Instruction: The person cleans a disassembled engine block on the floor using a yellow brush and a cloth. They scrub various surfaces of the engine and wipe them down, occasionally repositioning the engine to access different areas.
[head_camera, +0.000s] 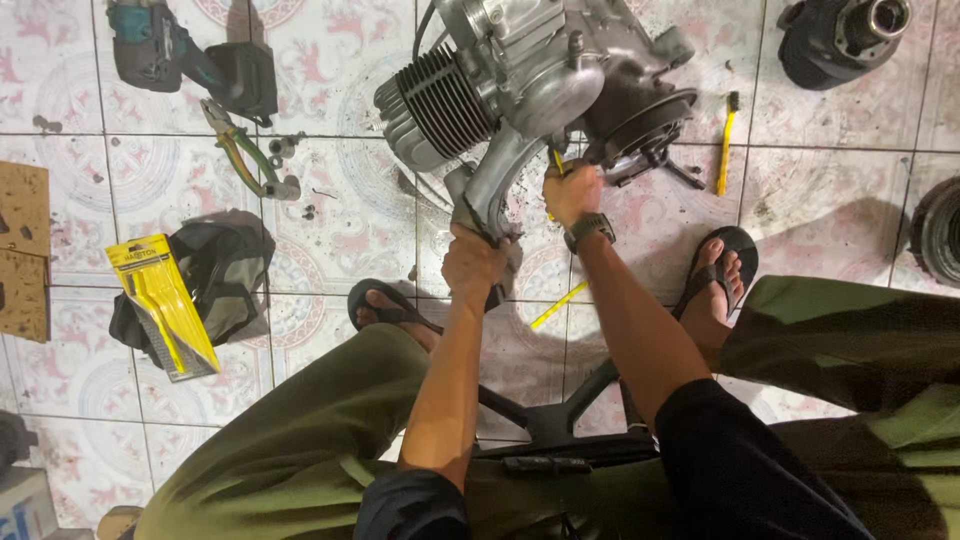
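We have the engine (520, 80) propped on the tiled floor (820, 200) between our feet. Our left hand (472, 262) is closed tight around the lower end of its grey side cover (490, 190), steadying it. Our right hand (570, 192) is clenched on a yellow-handled tool (557, 160) set against the casing. To do this well, we judge we should brace the cover firmly and keep the tool square, so it does not slip.

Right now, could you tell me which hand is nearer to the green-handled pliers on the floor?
Left. The left hand grips the engine's cover, closer to the pliers; the right hand lies beyond it.
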